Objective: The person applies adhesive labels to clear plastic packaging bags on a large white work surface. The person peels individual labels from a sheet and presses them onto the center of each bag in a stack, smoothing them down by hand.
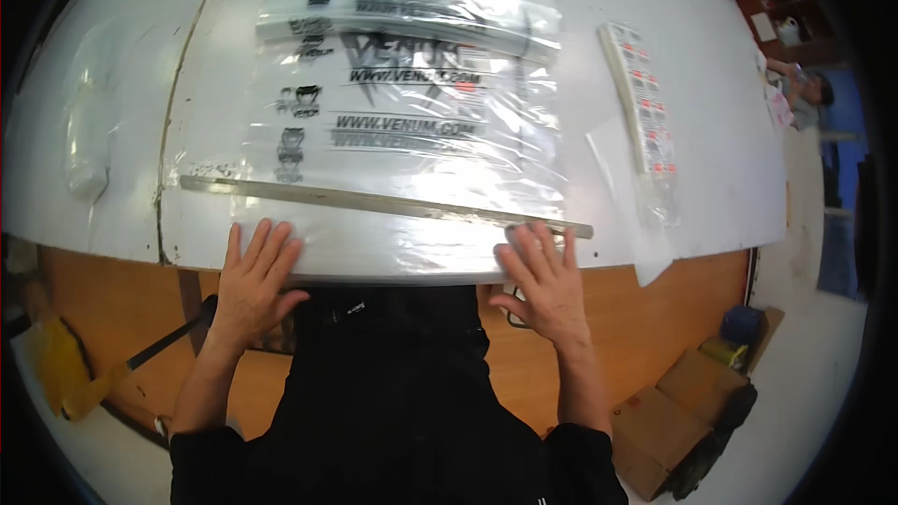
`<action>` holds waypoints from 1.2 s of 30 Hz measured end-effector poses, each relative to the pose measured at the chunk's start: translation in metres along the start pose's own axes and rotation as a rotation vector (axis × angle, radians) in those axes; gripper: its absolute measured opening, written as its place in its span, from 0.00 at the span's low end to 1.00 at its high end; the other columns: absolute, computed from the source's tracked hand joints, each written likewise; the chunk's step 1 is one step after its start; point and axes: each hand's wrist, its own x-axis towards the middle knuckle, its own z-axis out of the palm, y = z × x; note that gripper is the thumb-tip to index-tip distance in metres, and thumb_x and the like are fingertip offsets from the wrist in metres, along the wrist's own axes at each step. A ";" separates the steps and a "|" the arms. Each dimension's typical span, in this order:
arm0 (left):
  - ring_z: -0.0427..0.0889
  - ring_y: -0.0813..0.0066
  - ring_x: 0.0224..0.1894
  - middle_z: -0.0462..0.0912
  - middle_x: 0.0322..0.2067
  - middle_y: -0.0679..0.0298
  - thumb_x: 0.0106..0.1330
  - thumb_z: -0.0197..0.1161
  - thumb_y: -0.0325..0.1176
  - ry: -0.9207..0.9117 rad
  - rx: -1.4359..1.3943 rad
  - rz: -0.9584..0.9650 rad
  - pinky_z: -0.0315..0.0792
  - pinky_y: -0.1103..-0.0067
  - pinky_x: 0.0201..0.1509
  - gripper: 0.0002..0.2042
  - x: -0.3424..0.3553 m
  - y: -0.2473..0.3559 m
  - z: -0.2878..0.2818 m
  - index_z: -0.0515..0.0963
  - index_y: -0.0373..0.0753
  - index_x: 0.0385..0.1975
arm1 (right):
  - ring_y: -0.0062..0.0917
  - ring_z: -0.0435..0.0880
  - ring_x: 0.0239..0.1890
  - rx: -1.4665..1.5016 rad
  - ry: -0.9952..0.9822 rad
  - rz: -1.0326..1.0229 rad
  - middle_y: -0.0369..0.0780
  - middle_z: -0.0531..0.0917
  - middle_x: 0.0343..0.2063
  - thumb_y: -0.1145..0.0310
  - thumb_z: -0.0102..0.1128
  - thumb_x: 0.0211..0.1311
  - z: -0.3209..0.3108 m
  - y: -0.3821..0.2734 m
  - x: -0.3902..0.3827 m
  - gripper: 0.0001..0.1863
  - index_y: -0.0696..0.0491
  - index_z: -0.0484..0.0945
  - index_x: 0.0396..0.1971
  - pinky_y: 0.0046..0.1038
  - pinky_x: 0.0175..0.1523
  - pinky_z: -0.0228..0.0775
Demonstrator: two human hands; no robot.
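My left hand (257, 276) lies palm down with fingers spread near the table's front edge, on clear plastic film (402, 178) printed with black logos and lettering. My right hand (543, 281) is also spread, its fingertips at a long thin metal bar (374, 201) that lies slightly slanted across the film. The film runs up the middle of the white table (215, 56) in wrinkled layers.
At right lie a strip of labelled packets (636, 93) and a thin white sheet (608, 178); at left, a clear plastic bundle (89, 112). Cardboard boxes (664, 440) and a yellow object (56, 365) are below the table. Another person (804, 93) is at far right.
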 end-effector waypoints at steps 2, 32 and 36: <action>0.66 0.47 0.71 0.70 0.67 0.52 0.49 0.77 0.35 0.049 0.020 0.027 0.53 0.42 0.73 0.35 -0.006 -0.007 0.011 0.73 0.38 0.61 | 0.46 0.67 0.70 -0.073 0.100 -0.023 0.45 0.73 0.64 0.55 0.77 0.47 0.026 0.008 -0.010 0.37 0.48 0.75 0.59 0.61 0.72 0.53; 0.73 0.57 0.63 0.73 0.64 0.57 0.66 0.70 0.40 0.636 -1.101 -0.933 0.63 0.57 0.68 0.22 -0.086 0.021 0.043 0.74 0.40 0.57 | 0.35 0.73 0.62 0.986 0.744 0.817 0.44 0.75 0.60 0.65 0.55 0.75 0.091 -0.024 -0.084 0.22 0.56 0.68 0.64 0.40 0.67 0.66; 0.63 0.64 0.68 0.63 0.65 0.61 0.71 0.63 0.54 0.694 -1.984 -1.114 0.62 0.53 0.65 0.35 -0.065 0.008 0.053 0.58 0.41 0.68 | 0.32 0.67 0.66 1.855 0.728 0.941 0.41 0.71 0.62 0.52 0.54 0.75 0.091 -0.022 -0.054 0.29 0.53 0.64 0.67 0.43 0.71 0.57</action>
